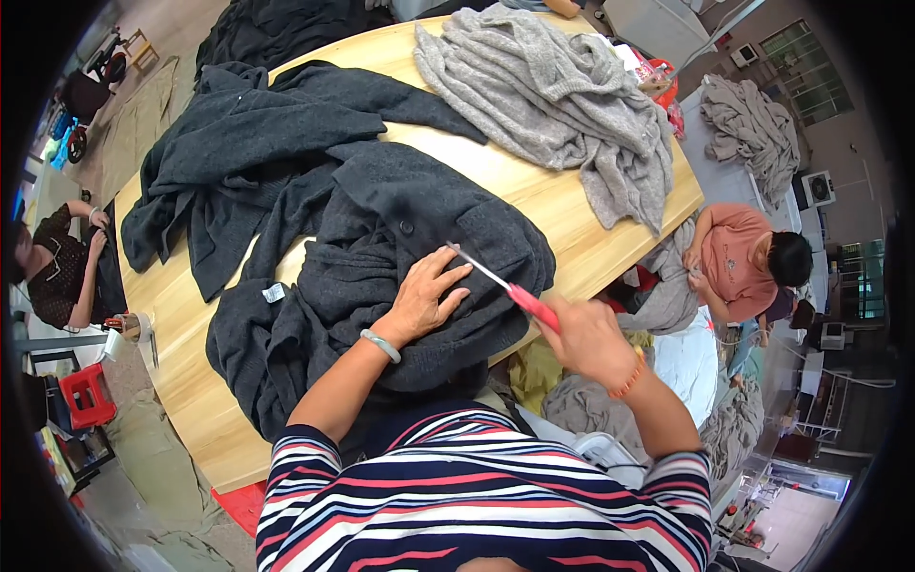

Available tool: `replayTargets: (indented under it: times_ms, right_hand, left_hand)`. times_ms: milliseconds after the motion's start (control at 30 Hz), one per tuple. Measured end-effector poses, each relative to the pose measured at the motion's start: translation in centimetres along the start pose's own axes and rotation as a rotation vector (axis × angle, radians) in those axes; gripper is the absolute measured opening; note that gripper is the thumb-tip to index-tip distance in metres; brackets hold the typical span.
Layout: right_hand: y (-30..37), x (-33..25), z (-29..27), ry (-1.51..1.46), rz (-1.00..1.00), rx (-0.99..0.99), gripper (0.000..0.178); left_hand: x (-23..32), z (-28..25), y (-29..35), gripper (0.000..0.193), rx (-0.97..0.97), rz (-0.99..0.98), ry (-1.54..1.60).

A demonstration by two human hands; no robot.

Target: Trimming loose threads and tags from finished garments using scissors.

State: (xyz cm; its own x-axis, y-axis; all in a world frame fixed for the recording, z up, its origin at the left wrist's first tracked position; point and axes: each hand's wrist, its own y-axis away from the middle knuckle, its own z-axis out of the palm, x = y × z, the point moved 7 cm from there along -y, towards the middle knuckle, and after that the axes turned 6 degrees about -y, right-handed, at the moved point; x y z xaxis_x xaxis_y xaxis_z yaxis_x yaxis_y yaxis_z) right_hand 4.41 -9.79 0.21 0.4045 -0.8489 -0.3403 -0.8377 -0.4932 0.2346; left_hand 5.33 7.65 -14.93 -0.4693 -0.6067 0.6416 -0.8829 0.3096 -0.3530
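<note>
A dark grey knitted cardigan (357,272) lies bunched up on the table in front of me, with a dark button on its front and a small white label at its left. My left hand (426,296) rests on the cloth with its fingers spread. In my right hand (596,341) is a pair of scissors (492,275) with red handles. Its thin metal blades point up and left, their tip beside my left fingertips. From this view I cannot tell whether the blades touch the knit.
More dark knitwear (219,143) covers the wooden table (186,362) at the far left. Light grey knits (543,86) are heaped at the far right. A person in a salmon shirt (739,253) handles grey knitwear at right; another person (71,262) sits at left by a red stool (88,394).
</note>
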Motion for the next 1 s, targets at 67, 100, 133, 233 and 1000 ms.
replayTargets:
  times_ms: [67,100,133,233,1000]
  right_hand:
    - [-3.6,-1.1,0.0,-0.015,-0.065,0.029,0.022]
    - [-4.8,-1.2,0.0,-0.015,-0.062,0.036,0.022]
    - [-5.9,-1.6,0.4,0.004,-0.082,0.016,0.022]
    - [-4.8,-0.6,0.5,0.042,-0.107,-0.028,0.024]
    - [2.0,7.9,0.1,-0.489,0.341,0.1,0.024]
  left_hand:
    - [0.7,-0.4,-0.3,0.045,0.007,0.007,-0.014]
    - [1.3,-0.7,-0.6,0.049,0.002,0.026,-0.026]
    - [1.7,-0.9,-0.6,0.053,-0.004,0.043,-0.043]
    - [2.1,-0.6,-0.5,0.062,-0.022,0.063,-0.024]
    - [7.7,-9.2,1.7,0.026,-0.641,-0.298,0.929]
